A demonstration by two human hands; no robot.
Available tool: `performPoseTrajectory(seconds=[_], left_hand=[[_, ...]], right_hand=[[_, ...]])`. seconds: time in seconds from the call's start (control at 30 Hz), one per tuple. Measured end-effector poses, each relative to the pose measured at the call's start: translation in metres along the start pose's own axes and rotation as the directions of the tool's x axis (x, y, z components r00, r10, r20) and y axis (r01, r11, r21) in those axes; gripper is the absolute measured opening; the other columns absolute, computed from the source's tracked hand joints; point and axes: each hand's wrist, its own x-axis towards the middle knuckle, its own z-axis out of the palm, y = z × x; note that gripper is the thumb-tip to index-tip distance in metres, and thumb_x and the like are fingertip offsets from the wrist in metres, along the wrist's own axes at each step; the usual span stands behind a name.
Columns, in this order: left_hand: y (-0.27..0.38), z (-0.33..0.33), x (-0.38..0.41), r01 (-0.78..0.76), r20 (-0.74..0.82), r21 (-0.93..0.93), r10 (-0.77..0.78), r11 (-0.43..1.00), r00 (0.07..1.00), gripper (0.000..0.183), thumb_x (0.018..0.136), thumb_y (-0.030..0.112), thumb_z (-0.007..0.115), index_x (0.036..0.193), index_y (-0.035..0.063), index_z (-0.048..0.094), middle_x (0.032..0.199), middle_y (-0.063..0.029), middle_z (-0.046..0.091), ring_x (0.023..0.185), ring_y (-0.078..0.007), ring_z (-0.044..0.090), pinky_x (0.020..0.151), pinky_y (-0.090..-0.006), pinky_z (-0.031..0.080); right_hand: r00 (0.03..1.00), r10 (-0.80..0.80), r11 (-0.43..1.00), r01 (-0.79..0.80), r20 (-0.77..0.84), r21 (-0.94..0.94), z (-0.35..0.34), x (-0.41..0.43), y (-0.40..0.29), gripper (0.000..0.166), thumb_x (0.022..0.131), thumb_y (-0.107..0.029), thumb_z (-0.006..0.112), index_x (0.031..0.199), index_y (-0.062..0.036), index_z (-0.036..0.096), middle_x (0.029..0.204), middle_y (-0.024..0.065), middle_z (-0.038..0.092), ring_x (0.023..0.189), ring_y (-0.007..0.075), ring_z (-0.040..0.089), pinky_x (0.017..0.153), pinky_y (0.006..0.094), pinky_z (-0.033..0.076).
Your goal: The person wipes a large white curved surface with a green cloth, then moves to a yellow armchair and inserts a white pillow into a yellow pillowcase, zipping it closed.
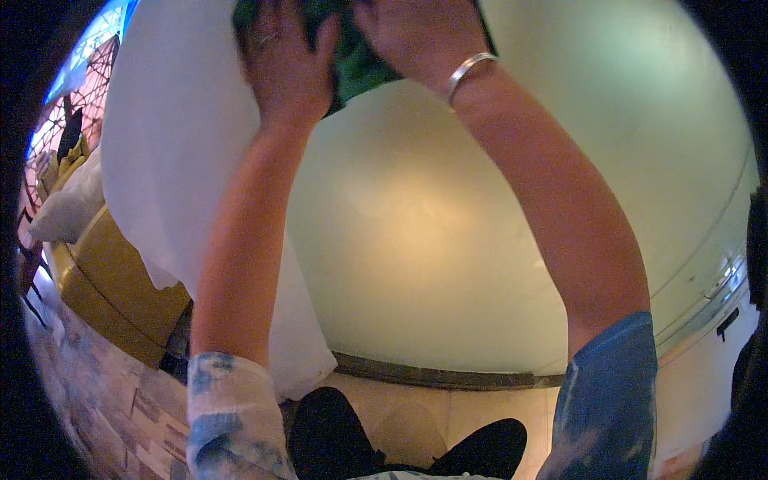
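Observation:
My left hand lies against a dark green cloth at the top of the view, its thumb spread away from the fingers. A ring shows on one of its fingers. My right hand, with a silver bangle at the wrist, is bent over the same cloth, fingers curled onto it. The upper frame edge cuts off the fingertips of both hands and part of the cloth. Below them stretches a glossy pale surface with a warm reflection. A white sheet runs under my left arm.
A dark edge strip borders the pale surface near my dark-clothed legs. At the left stand a tan piece of furniture and a white pillow-like bundle. A white unit with a dark handle is at the right. Patterned flooring shows lower left.

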Motion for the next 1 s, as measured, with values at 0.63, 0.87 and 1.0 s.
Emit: performPoseTrajectory(seconds=[0.63,0.87,1.0], left_hand=[[0.138,-0.055,-0.210,0.140,0.409,-0.131,-0.075,0.981,0.909,0.055,0.085,0.036,0.057,0.129,0.0044,0.048,0.142,-0.0239,0.032,0.129,-0.0448,0.031,0.105,-0.0618,0.017],[0.178,-0.064,-0.270,-0.074,0.525,-0.192,0.166,0.979,0.834,0.061,0.083,0.040,0.058,0.132,0.0050,0.047,0.142,-0.0180,0.035,0.130,-0.0426,0.031,0.104,-0.0642,0.018],[0.180,-0.083,-0.328,-0.170,0.634,-0.266,0.305,0.949,0.711,0.065,0.084,0.045,0.057,0.135,0.0064,0.045,0.144,-0.0146,0.036,0.133,-0.0411,0.028,0.105,-0.0661,0.015]], right_hand=[[0.978,0.083,0.954,-0.133,0.191,0.270,-0.034,-0.249,-0.033,0.026,0.079,-0.027,0.056,0.099,-0.0112,0.062,0.106,0.0120,0.060,0.098,0.0321,0.056,0.085,0.0450,0.047],[0.943,0.125,0.969,-0.182,0.307,0.166,-0.041,-0.345,-0.044,0.035,0.080,-0.028,0.053,0.109,-0.0107,0.061,0.120,0.0132,0.054,0.111,0.0352,0.050,0.101,0.0469,0.038],[0.774,-0.072,0.903,-0.217,0.629,0.371,-0.057,-0.424,-0.044,0.034,0.081,-0.023,0.050,0.111,-0.0110,0.060,0.125,0.0124,0.054,0.117,0.0321,0.050,0.103,0.0470,0.038]])
